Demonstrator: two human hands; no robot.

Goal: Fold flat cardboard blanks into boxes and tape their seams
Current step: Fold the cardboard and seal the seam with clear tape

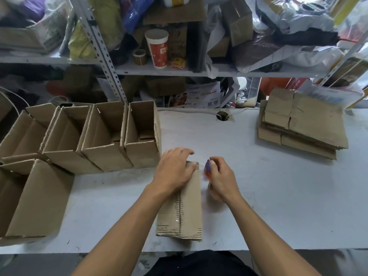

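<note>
Two hands work on one box (184, 204) lying near the middle of the table (258, 186): the left hand (175, 170) presses spread fingers flat on its far end, and the right hand (221, 178), just right of it, grips a tape dispenser (208, 167). Clear tape already runs along the seam, so I think the taping step is ending. Next the tape likely needs cutting, then the box can join the made boxes (111, 136) on the left.

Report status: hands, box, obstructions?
Left hand pressing flat on brown cardboard box. Right hand gripping purple-and-orange tape dispenser beside box's far end. Seam taped. Nothing in the way.

tape dispenser (208, 168): motion-blurred, mostly hidden under right hand (223, 179) | shelf clutter: blurred
</note>
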